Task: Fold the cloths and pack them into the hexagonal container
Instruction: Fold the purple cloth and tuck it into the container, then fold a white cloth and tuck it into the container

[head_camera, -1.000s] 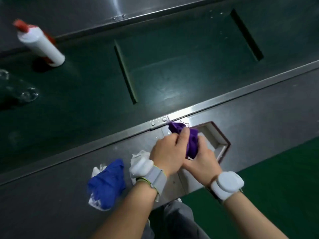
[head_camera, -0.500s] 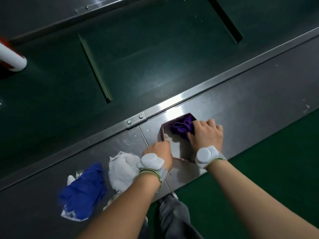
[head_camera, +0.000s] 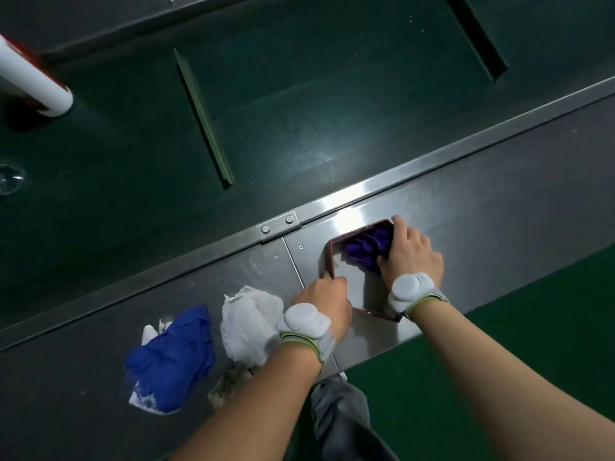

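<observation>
The dark red hexagonal container [head_camera: 332,247] with thin upright walls sits on the brushed grey metal worktop [head_camera: 499,201], near its far rail. Inside it, bunched into the far right corner, lies the crumpled purple cloth [head_camera: 364,247], soft and creased, with no clear long axis. The right hand [head_camera: 411,252] lies palm down over that corner, its grip flattened, fingers spread across the cloth and the right wall; whether any cloth is pinched beneath cannot be told. The left hand [head_camera: 324,299] rests at the container's near left wall, its grip narrow, fingertips curled onto the rim. Both wrists carry white rounded plastic devices on grey straps. Left of the left hand, on the worktop, lies a rumpled white lacy cloth [head_camera: 248,322], partly under the wrist device, and further left a wrinkled blue cloth [head_camera: 171,356] over a white scrap. Beyond the rail, on the dark green belt [head_camera: 299,111], stands a white cylinder [head_camera: 31,81] with red trim.
</observation>
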`<state>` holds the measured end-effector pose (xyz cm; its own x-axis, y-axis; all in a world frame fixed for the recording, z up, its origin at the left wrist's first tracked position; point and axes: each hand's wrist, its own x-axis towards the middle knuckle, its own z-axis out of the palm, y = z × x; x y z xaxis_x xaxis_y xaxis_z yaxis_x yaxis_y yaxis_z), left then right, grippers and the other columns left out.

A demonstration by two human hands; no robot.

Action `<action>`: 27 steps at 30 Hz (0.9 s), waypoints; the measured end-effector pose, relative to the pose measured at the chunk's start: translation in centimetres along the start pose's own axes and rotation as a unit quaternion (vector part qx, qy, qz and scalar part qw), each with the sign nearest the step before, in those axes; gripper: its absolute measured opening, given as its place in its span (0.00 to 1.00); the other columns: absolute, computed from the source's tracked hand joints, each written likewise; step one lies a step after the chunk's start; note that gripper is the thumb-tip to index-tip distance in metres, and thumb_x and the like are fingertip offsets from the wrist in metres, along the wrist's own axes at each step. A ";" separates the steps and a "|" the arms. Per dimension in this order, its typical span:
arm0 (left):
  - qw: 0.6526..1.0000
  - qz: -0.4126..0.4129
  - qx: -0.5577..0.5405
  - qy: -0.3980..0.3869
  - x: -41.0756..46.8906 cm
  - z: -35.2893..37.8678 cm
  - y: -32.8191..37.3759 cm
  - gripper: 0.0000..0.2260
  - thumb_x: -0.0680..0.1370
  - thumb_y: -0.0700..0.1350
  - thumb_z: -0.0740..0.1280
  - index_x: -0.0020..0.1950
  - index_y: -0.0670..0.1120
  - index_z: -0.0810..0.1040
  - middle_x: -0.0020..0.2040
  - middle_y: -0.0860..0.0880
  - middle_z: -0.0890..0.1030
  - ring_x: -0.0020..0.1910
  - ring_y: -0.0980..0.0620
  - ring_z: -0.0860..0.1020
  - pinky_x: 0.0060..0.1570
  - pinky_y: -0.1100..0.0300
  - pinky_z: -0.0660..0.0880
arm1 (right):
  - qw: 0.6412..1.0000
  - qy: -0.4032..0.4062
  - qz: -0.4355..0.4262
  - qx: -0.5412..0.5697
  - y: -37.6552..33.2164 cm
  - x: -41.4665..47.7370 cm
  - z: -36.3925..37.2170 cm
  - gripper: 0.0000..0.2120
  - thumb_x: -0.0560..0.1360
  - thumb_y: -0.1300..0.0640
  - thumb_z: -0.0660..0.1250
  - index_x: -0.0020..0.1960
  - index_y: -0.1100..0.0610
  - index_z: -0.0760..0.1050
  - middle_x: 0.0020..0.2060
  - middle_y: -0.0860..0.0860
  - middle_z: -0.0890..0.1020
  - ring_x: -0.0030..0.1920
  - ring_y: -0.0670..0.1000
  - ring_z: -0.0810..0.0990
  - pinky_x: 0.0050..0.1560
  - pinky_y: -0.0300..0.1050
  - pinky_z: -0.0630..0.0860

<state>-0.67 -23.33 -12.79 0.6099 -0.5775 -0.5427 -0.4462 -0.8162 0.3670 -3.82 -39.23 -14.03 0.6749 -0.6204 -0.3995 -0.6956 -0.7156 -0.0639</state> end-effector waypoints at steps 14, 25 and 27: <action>0.987 -0.139 -0.082 0.023 -11.4 -0.4 -14.7 0.08 0.73 0.51 0.58 0.44 0.49 0.73 0.45 0.47 0.82 0.43 0.42 0.79 0.36 0.53 0.73 | 0.970 -0.068 -0.214 0.091 -14.5 -11.4 -0.4 0.20 0.77 0.50 0.59 0.67 0.51 0.65 0.57 0.54 0.78 0.52 0.58 0.79 0.47 0.53 0.78; 0.960 -0.178 -0.216 0.027 -12.8 -0.7 -14.9 0.24 0.73 0.56 0.62 0.68 0.55 0.63 0.57 0.46 0.79 0.53 0.43 0.78 0.48 0.51 0.76 | 0.958 -0.224 -0.104 0.145 -16.1 -8.9 5.0 0.10 0.65 0.45 0.69 0.37 0.50 0.74 0.36 0.50 0.81 0.40 0.55 0.78 0.38 0.44 0.73; 0.950 -0.169 -0.260 0.045 -12.9 -1.7 -14.3 0.35 0.69 0.60 0.66 0.73 0.58 0.55 0.69 0.49 0.71 0.63 0.45 0.73 0.57 0.51 0.73 | 0.921 -0.241 -0.094 0.290 -15.8 -9.4 3.5 0.09 0.66 0.51 0.71 0.34 0.50 0.71 0.33 0.51 0.80 0.37 0.54 0.78 0.39 0.49 0.77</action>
<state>-1.02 -4.30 -9.75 0.7245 -0.2604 -0.6382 0.1552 -0.8405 0.5192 -0.08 -20.97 -12.49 0.7063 -0.1895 -0.6821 -0.6869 -0.4165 -0.5955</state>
